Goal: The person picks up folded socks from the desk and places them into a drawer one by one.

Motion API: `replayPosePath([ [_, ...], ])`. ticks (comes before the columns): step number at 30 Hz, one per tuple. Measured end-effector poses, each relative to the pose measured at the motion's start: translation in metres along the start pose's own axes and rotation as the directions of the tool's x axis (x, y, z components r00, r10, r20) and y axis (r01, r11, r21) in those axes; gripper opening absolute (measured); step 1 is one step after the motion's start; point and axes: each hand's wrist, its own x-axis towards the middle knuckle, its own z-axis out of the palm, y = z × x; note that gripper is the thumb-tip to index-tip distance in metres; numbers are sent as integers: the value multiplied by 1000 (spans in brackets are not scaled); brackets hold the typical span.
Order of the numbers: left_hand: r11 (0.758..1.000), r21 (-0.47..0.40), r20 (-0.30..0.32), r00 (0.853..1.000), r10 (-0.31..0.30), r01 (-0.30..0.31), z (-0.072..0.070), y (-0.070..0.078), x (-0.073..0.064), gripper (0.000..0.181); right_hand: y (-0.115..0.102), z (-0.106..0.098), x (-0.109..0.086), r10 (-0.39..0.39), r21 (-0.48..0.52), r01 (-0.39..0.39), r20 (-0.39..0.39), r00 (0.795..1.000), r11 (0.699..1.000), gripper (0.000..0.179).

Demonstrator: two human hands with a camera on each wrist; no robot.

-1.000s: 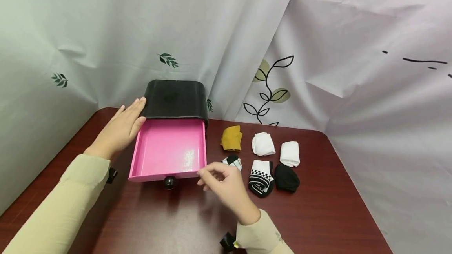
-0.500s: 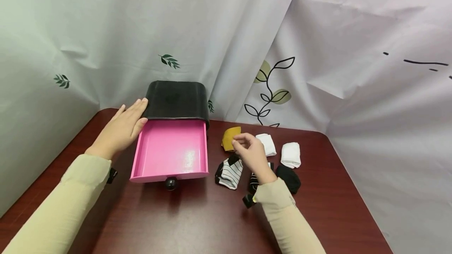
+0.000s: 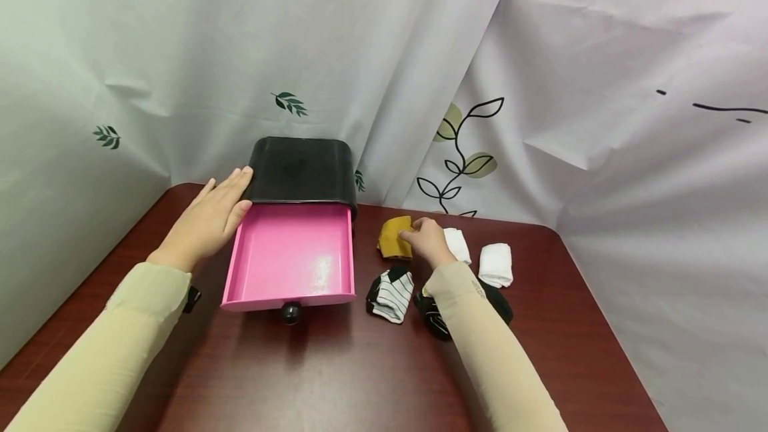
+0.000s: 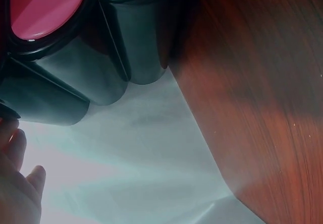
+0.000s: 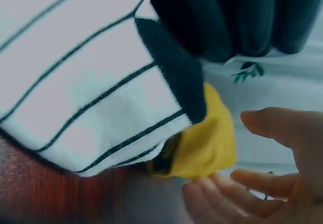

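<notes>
My left hand (image 3: 204, 225) lies with straight fingers against the left side of the black drawer cabinet (image 3: 301, 169). Its pink drawer (image 3: 288, 252) is pulled out, with a round black knob in front. At the right of the cabinet, my right hand (image 3: 429, 242) is at the right edge of a folded mustard-yellow sock (image 3: 393, 237). In the right wrist view its fingertips touch or nearly touch the yellow sock (image 5: 212, 138), while the thumb stands apart. A striped white-and-black sock (image 3: 393, 295) lies nearer; it fills much of the right wrist view.
Two folded white socks (image 3: 495, 264) lie right of the hand, one partly covered. A black sock (image 3: 498, 302) and a black patterned sock (image 3: 433, 315) are partly under the right forearm. A white curtain (image 3: 384, 72) hangs behind the brown table (image 3: 336, 379).
My right hand has moved from the drawer's front right corner, back and to the right, onto the yellow sock. The striped sock has come into full view. My left hand has stayed put.
</notes>
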Motion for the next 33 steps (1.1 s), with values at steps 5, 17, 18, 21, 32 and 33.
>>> replayPosePath([
  [5, 1000, -3, 9, 1000, -10, 10, 0, 2, 1, 63, -2, 7, 8, 71, -52, -70, 12, 997, 996, 57],
  [17, 1000, -8, -10, 1000, -1, 1, 3, 2, 2, 61, 2, 20, 20, 183, 55, -184, 23, 983, 981, 58],
  [18, 1000, -7, -13, 1000, -1, 1, 3, 2, 2, 61, 2, 21, 22, 187, 57, -187, 19, 982, 981, 58],
  [21, 1000, -8, -18, 1000, -2, 2, 4, 2, 2, 62, 2, 23, 23, 195, 83, -195, 9, 981, 977, 58],
  [32, 1000, -15, -15, 1000, -12, 12, 2, 1, 0, 61, -2, 29, 21, 278, 378, -271, 35, 960, 885, 47],
  [33, 1000, -15, -14, 1000, -13, 13, 2, 1, 0, 61, -2, 28, 21, 281, 408, -272, 40, 959, 871, 44],
])
